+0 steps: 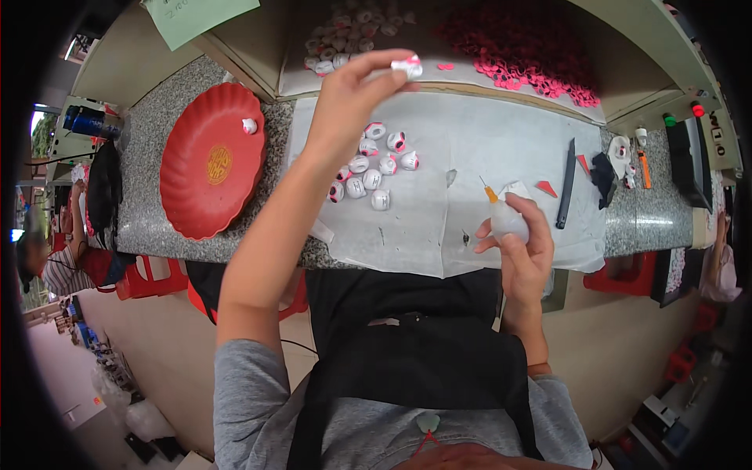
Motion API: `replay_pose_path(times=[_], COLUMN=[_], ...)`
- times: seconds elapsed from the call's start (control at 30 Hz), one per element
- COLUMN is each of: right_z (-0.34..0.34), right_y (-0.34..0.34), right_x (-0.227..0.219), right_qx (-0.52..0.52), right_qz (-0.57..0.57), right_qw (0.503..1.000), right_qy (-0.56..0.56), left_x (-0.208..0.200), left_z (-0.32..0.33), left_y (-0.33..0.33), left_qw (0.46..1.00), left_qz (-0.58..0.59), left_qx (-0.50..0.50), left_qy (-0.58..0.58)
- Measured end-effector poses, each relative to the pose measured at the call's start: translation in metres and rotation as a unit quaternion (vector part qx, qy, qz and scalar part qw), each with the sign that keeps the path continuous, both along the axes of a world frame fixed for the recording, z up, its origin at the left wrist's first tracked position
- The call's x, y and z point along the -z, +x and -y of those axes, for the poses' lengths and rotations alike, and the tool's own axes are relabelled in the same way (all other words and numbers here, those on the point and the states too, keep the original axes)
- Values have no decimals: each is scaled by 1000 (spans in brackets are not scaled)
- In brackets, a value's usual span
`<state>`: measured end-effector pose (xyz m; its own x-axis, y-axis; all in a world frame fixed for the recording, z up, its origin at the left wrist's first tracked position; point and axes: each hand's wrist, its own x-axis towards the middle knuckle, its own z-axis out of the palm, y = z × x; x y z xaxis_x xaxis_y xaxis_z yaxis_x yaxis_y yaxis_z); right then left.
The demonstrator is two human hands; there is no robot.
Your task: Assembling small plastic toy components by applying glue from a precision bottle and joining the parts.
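Note:
My left hand (350, 92) is raised over the far side of the bench, pinching a small white plastic piece with pink marks (408, 68) between thumb and fingertips. Lower down and to the right, my right hand (525, 252) is wrapped round a translucent squeeze bottle (507, 222). An orange needle tip (491, 193) on that bottle points up and to the left. Beside my left forearm, several rounded white pieces with pink rims (380, 200) lie loosely grouped on a white paper sheet (423, 227). What exactly these pieces are I cannot make out.
A shelf behind holds a heap of white pieces (345, 35) and a pile of small pink parts (540, 66). A red scalloped dish (205, 196) with one white piece stands left. A dark utility knife (565, 184), red scraps and a black cloth (603, 178) lie right.

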<state>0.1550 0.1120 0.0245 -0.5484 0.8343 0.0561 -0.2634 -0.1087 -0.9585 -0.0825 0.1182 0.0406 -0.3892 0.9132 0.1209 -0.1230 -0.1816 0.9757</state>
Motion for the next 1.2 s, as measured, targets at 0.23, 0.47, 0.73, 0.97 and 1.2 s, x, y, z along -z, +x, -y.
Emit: replay_pose_path(times=[0.23,0.47,0.73,0.97,1.2], right_z=[-1,15,34,34,33], right_y=[-11,-17,-22,-22,-22], right_x=[2,-10,-10,-10,-11], right_qx=[19,112,91,39,13], right_qz=[-148,-143,-21,-47,-38], right_qw=[986,983,964,946,939], right_qy=[-72,-9,249,318,341], left_x=[26,45,38,43,43], left_z=[82,110,117,117,117], left_y=[55,74,83,84,85], left_qw=[901,985,983,982,982], left_qz=[432,153,168,176,181], left_qx=[32,-34,-59,-52,-35], left_qy=[-17,75,34,41,38])
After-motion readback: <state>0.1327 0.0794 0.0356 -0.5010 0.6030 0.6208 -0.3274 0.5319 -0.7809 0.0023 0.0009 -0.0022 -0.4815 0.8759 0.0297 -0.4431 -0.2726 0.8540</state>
